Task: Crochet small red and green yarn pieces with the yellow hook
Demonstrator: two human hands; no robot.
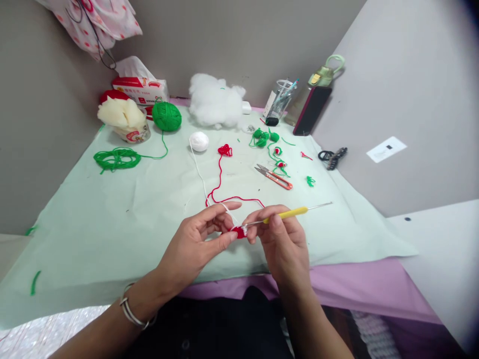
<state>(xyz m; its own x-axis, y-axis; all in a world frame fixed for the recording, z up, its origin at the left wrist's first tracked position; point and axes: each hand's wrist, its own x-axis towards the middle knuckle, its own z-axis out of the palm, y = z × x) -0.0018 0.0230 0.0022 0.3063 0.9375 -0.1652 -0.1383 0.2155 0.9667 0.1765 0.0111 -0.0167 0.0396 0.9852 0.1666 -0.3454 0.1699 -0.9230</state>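
My left hand (204,234) pinches a small red and white crochet piece (240,231) between thumb and fingers, with white yarn (201,174) running over its raised index finger. A crochet hook with a yellow handle (290,215) is gripped in my right hand (282,237), and its metal tip meets the top edge of the piece. The white yarn leads back to a white ball (198,142). From a small red tangle (225,150), red yarn (219,174) trails across the cloth toward my hands.
Orange-handled thread snips (274,177) lie beyond my right hand, beside small green and red crochet bits (278,151). Farther back are a green yarn ball (166,116), white stuffing (216,102), a tissue box (140,89), a glass jar (280,99) and a phone (313,110) leaning on a bottle.
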